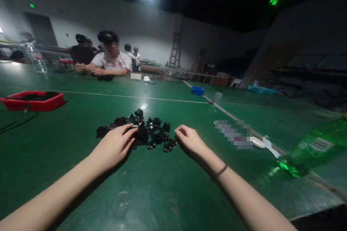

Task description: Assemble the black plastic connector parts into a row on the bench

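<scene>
A heap of small black plastic parts (146, 130) lies on the green table (151, 187) in front of me. My left hand (115, 146) rests at the heap's left side, fingers stretched forward over one black part (133, 140), touching it. My right hand (189, 140) sits at the heap's right edge with its fingers curled inward; whether they hold anything is hidden.
A red tray (32, 101) stands at the far left, with a black cable beside it. A green plastic bottle (311, 151) lies at the right, near a white object (257, 142). A blue bin (197, 90) sits farther back. Other people (111, 59) sit at the table's far side.
</scene>
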Demonstrator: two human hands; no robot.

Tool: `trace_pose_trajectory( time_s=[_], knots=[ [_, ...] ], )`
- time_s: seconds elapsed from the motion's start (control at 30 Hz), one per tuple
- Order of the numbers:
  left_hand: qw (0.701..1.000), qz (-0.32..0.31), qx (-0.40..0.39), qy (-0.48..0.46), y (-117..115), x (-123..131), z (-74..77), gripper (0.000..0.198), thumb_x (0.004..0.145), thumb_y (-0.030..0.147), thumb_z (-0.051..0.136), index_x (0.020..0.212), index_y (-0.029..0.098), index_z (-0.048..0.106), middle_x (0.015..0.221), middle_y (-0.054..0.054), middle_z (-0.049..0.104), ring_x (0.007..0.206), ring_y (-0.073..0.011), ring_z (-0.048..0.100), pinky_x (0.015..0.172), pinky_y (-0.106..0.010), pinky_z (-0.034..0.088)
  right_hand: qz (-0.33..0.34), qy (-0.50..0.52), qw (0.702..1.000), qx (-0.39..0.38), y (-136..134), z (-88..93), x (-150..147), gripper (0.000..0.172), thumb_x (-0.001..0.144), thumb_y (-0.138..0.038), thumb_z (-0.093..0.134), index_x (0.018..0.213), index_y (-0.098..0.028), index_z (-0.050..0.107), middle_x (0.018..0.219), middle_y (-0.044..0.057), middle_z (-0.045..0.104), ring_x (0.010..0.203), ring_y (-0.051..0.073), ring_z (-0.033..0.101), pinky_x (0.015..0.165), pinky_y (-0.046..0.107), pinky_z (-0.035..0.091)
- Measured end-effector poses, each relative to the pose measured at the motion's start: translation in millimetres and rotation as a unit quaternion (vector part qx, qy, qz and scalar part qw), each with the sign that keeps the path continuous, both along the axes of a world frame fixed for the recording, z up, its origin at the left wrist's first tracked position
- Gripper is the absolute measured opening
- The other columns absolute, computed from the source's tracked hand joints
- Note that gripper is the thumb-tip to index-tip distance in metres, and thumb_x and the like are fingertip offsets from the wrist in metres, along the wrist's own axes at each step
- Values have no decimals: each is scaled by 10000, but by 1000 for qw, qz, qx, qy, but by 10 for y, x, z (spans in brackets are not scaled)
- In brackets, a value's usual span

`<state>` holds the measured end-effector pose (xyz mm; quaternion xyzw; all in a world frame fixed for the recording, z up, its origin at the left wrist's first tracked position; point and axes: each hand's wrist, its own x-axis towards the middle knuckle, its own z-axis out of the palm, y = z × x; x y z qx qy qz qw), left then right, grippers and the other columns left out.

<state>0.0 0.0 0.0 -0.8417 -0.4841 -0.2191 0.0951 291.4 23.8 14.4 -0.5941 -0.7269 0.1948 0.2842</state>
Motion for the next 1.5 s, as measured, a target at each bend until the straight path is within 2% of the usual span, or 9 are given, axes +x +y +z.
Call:
trace_pose_trajectory(
  time_s=[0.23, 0.37, 0.6, 0.87, 1.1, 1.17, 1.33, 1.5],
  knots=[
    [1000, -12, 5, -17, 3, -67, 31, 428, 911, 281, 331, 1198, 134, 612, 1254, -151, 611, 1069, -296, 624, 915, -461, 512, 32, 7, 999, -16, -64, 32, -66, 230, 874, -332, 509, 864, -141, 638, 717, 26, 639, 626, 122, 530, 605, 239, 384],
    [999, -30, -1, -35, 16, -90, 34, 403, 892, 255, 345, 1162, 136, 620, 1196, -146, 640, 1023, -288, 645, 867, -436, 530, 55, 32, 997, -31, -76, 8, -81, 234, 859, -344, 542, 869, -134, 642, 729, 28, 641, 629, 114, 537, 604, 236, 395],
    [997, -24, -6, -71, 17, -104, 34, 383, 889, 257, 361, 1150, 120, 605, 1082, -143, 667, 922, -278, 662, 793, -408, 538, 69, 80, 992, -71, -65, -29, -96, 271, 827, -364, 605, 935, -119, 647, 754, 41, 654, 624, 110, 565, 582, 229, 419],
    [996, -21, -23, -89, 4, -96, 62, 342, 895, 287, 388, 1086, 137, 629, 1036, -123, 658, 901, -255, 656, 786, -376, 533, 75, 138, 981, -116, -79, -19, -119, 170, 792, -237, 633, 918, -124, 650, 691, 13, 631, 572, 94, 567, 551, 212, 427],
    [997, 3, -28, -76, 23, -107, 27, 312, 872, 280, 496, 1112, 128, 626, 1043, -130, 648, 938, -269, 637, 840, -407, 521, 67, 198, 966, -151, -59, -31, -146, 160, 776, -172, 629, 928, -125, 643, 689, 12, 645, 568, 96, 588, 579, 219, 463],
    [997, 2, -32, -70, 18, -96, 27, 314, 866, 258, 525, 1139, 130, 611, 1079, -132, 651, 983, -271, 630, 874, -414, 510, 69, 212, 963, -150, -46, -47, -148, 169, 757, -148, 630, 923, -122, 647, 718, 21, 663, 583, 99, 600, 609, 229, 480],
    [997, 0, -40, -62, -2, -64, 34, 333, 854, 213, 571, 1182, 155, 582, 1152, -120, 661, 1070, -262, 616, 937, -422, 488, 95, 247, 953, -147, -34, -71, -154, 287, 718, -114, 623, 1003, -121, 651, 936, 68, 704, 726, 116, 641, 705, 251, 510],
    [998, -3, -35, -59, -9, -65, 30, 356, 847, 217, 591, 1196, 151, 577, 1156, -125, 662, 1081, -263, 610, 952, -433, 479, 120, 244, 950, -153, -64, -51, -163, 397, 712, -169, 656, 1106, -122, 639, 1027, 96, 709, 843, 152, 668, 804, 293, 518]
  ],
)
